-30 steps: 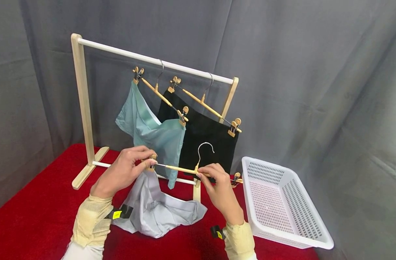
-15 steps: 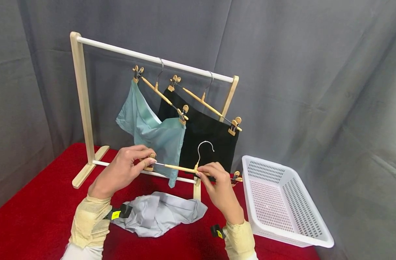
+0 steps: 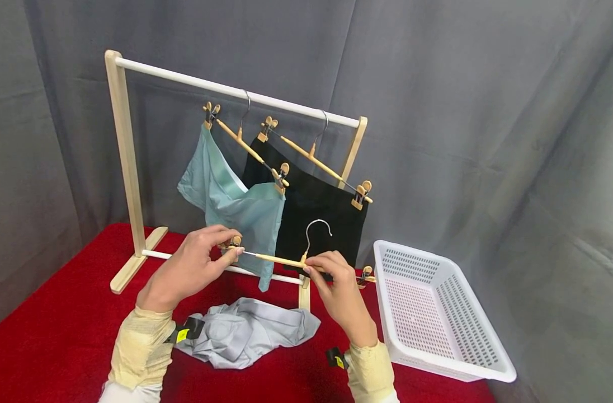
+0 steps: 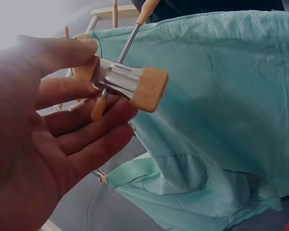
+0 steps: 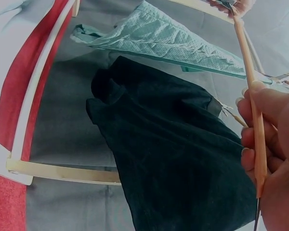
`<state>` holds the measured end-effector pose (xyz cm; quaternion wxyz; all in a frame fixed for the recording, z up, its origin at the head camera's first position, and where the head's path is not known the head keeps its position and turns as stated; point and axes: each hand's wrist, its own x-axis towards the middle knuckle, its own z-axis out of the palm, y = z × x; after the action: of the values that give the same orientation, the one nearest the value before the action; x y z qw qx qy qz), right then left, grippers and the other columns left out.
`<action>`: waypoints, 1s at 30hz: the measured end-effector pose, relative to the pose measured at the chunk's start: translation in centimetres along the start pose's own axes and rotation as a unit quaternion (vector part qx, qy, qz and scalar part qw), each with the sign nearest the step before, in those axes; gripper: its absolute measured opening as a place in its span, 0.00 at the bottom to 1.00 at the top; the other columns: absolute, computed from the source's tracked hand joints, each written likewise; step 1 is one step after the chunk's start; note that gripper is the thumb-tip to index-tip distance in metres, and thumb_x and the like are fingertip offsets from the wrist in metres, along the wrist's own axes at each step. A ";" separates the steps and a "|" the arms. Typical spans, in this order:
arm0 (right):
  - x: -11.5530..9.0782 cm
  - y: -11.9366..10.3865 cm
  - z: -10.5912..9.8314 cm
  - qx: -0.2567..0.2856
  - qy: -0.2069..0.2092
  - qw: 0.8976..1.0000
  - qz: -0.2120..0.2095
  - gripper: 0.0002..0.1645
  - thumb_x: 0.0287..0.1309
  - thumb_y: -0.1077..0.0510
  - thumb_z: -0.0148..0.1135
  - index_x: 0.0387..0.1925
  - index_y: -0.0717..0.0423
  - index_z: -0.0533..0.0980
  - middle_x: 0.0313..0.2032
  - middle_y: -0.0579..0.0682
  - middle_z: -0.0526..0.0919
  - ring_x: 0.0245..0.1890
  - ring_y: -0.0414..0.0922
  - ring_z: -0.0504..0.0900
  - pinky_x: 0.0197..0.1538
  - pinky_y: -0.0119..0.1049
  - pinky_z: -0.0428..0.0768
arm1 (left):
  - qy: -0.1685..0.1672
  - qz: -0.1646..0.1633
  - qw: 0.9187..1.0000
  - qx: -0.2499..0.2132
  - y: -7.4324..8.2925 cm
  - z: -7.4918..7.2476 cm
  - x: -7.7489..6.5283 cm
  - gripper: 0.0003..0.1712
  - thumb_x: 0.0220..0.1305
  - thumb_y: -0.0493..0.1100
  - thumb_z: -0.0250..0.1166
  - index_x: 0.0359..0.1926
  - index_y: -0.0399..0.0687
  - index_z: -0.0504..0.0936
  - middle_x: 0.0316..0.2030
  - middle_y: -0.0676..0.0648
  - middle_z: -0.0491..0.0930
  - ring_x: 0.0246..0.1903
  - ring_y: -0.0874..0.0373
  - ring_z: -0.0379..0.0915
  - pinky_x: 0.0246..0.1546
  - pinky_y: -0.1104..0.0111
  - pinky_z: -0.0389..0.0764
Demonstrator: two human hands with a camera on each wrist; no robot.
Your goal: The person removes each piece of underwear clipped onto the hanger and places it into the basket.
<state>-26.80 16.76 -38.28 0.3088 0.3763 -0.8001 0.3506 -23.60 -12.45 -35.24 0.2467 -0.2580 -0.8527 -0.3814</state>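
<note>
A clip hanger (image 3: pixel 278 260) with a wire hook is held up level in front of the rack by both hands. My left hand (image 3: pixel 188 274) pinches the wooden clip (image 4: pixel 149 89) at its left end between thumb and forefinger, and no cloth sits in that clip. At mid-bar, by the base of the hook, my right hand (image 3: pixel 342 291) grips the hanger. The hanger's other clip (image 3: pixel 366 276) sticks out beyond the right hand. Below the hanger, grey underpants (image 3: pixel 251 333) lie crumpled on the red cloth, close to the left wrist.
Behind my hands stands a wooden rack (image 3: pixel 127 157) with a white rail (image 3: pixel 185 83). Light-blue underpants (image 3: pixel 236 207) and a black garment (image 3: pixel 316 212) hang from it on clip hangers. A white plastic basket (image 3: pixel 394 336) stands at the right on the red cloth (image 3: pixel 50 324).
The grey underpants' upper corner, earlier at the left clip, has dropped onto the red cloth. Both hands keep the hanger in almost the same place.
</note>
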 end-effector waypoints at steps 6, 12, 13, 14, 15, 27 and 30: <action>0.0 -0.1 0.1 -0.003 0.000 1.000 0.007 0.11 0.54 0.51 0.62 0.41 0.45 0.79 0.39 0.36 0.78 0.40 0.35 0.71 0.41 0.32 0.77 | 0.045 0.034 0.997 0.055 0.9 0.5 0.1 0.25 0.53 0.46 0.66 0.53 0.47 0.76 0.47 0.50 0.74 0.40 0.60 0.68 0.36 0.65 0.79; -0.2 -0.1 0.3 0.000 -0.004 1.000 0.000 0.11 0.54 0.52 0.61 0.41 0.47 0.79 0.38 0.38 0.78 0.39 0.36 0.71 0.40 0.34 0.78 | 0.043 0.081 0.993 0.078 1.9 1.5 0.3 0.25 0.50 0.48 0.67 0.51 0.48 0.78 0.49 0.50 0.73 0.48 0.59 0.66 0.44 0.62 0.78; -0.1 -0.1 0.4 0.000 -0.004 1.000 0.000 0.11 0.54 0.52 0.61 0.41 0.47 0.79 0.38 0.38 0.78 0.39 0.36 0.71 0.40 0.34 0.78 | 0.039 0.082 0.993 0.078 2.0 1.6 0.4 0.23 0.50 0.48 0.67 0.50 0.48 0.79 0.48 0.50 0.74 0.47 0.60 0.67 0.44 0.62 0.78; -0.1 -0.1 0.4 0.002 -0.004 1.000 -0.001 0.11 0.54 0.52 0.61 0.41 0.47 0.79 0.38 0.38 0.78 0.39 0.36 0.71 0.40 0.35 0.77 | 0.035 0.081 0.993 0.079 2.1 1.7 0.4 0.22 0.51 0.48 0.67 0.48 0.49 0.80 0.47 0.51 0.74 0.47 0.60 0.67 0.44 0.62 0.77; 0.0 -0.1 0.4 0.002 -0.004 1.000 -0.002 0.11 0.54 0.51 0.61 0.41 0.46 0.79 0.38 0.37 0.78 0.40 0.36 0.71 0.40 0.35 0.77 | 0.032 0.080 0.993 0.079 2.1 1.8 0.4 0.21 0.51 0.48 0.67 0.47 0.49 0.81 0.46 0.52 0.75 0.46 0.61 0.68 0.44 0.63 0.77; -0.3 -0.1 1.0 0.004 -0.014 1.000 -0.012 0.11 0.54 0.53 0.62 0.41 0.46 0.79 0.38 0.37 0.78 0.39 0.36 0.71 0.38 0.34 0.77 | 0.018 0.091 0.993 0.076 2.4 2.4 0.4 0.14 0.50 0.44 0.67 0.41 0.51 0.83 0.40 0.55 0.76 0.40 0.65 0.67 0.40 0.69 0.77; -0.2 -0.2 1.0 0.005 -0.024 1.000 -0.009 0.12 0.54 0.52 0.62 0.42 0.45 0.79 0.39 0.36 0.78 0.40 0.35 0.71 0.39 0.35 0.78 | 0.009 0.098 0.992 0.079 2.7 2.8 0.5 0.14 0.50 0.44 0.66 0.41 0.52 0.84 0.38 0.56 0.76 0.38 0.66 0.68 0.38 0.70 0.77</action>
<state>-26.78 15.92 -38.94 0.2904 0.3937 -0.8020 0.3428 -22.92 -8.61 -35.15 0.3107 -0.3167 -0.8483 -0.2890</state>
